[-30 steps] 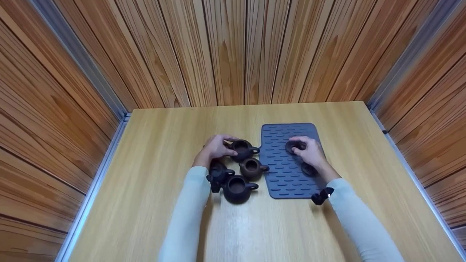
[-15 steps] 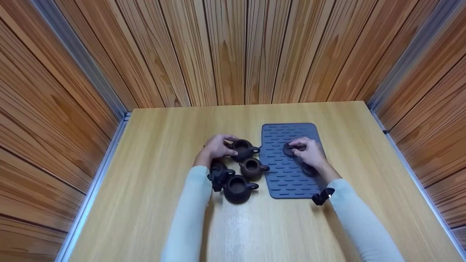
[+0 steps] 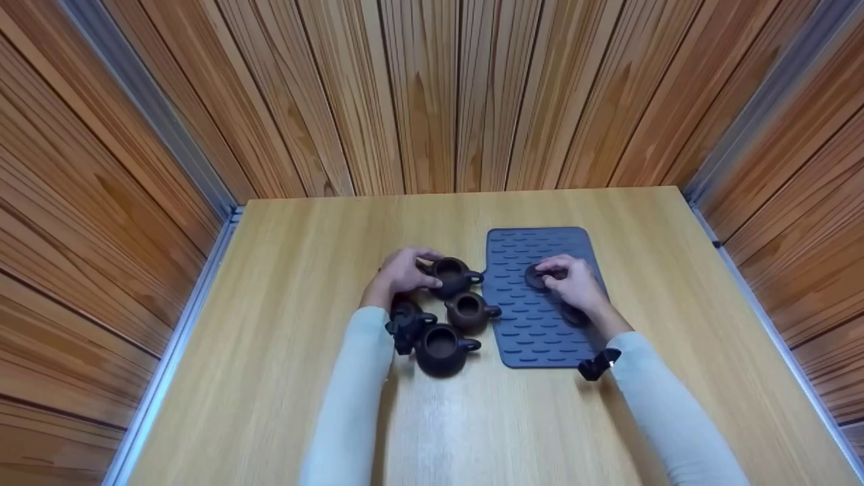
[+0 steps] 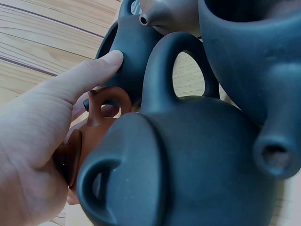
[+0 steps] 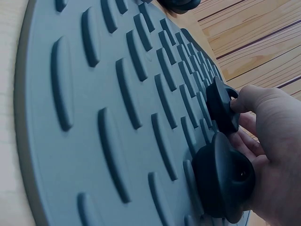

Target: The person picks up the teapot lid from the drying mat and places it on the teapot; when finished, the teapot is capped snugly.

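Observation:
My left hand (image 3: 403,271) grips a dark lidless teapot (image 3: 452,290) from its spout side, thumb on the body. Just in front of it sits a brownish open teapot (image 3: 480,320), and nearer still a larger dark open teapot (image 3: 440,363). In the left wrist view, a dark lidded teapot (image 4: 216,155) and a reddish-brown teapot (image 4: 96,123) stand close under the palm. On the right, my right hand (image 3: 574,285) pinches the loop knob of a dark teapot lid (image 5: 220,106) at the grey mat. Below that palm rests a second dark lid (image 5: 211,176).
The ridged grey mat (image 3: 540,354) lies right of the teapots, its left edge close to their handles. A wooden table (image 3: 283,270) carries everything, with wood-panelled walls (image 3: 432,101) behind and at both sides. A black wrist camera (image 3: 598,364) hangs beneath the right cuff.
Over the first half second, my right hand shifted the lid slightly left and nearer on the mat; since then it stays about still. The left hand keeps its place on the teapot.

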`<state>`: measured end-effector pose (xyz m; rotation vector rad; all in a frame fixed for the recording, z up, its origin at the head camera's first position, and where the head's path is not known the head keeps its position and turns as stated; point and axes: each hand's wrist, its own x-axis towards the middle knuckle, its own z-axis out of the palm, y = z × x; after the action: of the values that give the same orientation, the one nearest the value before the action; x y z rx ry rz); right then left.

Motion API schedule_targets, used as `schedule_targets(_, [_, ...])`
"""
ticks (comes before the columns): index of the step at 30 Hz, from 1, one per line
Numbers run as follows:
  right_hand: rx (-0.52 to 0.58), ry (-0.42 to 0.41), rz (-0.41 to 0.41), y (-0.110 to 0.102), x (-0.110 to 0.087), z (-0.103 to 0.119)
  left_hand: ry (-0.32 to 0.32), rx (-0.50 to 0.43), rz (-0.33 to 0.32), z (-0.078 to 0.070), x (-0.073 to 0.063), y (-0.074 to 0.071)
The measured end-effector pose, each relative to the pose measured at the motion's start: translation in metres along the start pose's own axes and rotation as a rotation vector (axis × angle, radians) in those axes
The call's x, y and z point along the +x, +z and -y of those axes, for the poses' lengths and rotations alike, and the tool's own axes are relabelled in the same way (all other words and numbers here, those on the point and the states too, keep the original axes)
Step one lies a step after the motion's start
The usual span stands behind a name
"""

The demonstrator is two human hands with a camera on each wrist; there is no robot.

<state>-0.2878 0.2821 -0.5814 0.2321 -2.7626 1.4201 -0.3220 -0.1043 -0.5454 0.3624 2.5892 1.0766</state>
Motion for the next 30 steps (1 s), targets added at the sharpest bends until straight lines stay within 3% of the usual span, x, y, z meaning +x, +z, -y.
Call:
schedule_targets(4, [0.034, -0.011, -0.009, 0.001, 0.000, 0.000, 0.011, 0.022, 0.001, 0.000, 0.000, -0.001])
schedule_targets(5, [0.039, -0.012, -0.006, 0.001, 0.000, 0.000, 0.029, 0.026, -0.003, 0.010, 0.009, 0.003])
schedule_targets(6, [0.037, -0.009, -0.004, 0.000, 0.000, 0.000, 0.031, 0.029, -0.003, 0.011, 0.009, 0.002])
schedule_targets(11, [0.033, 0.006, 0.006, -0.002, 0.001, 0.000, 0.035, 0.031, -0.007, 0.010, 0.009, 0.002])
schedule_targets(12, [0.035, 0.003, 0.003, -0.003, 0.002, 0.000, 0.018, 0.030, -0.005, 0.000, 0.000, -0.001])
schedule_targets(30, [0.024, -0.022, 0.014, -0.004, 0.008, 0.011, 0.024, 0.014, -0.011, 0.000, 0.000, 0.000])
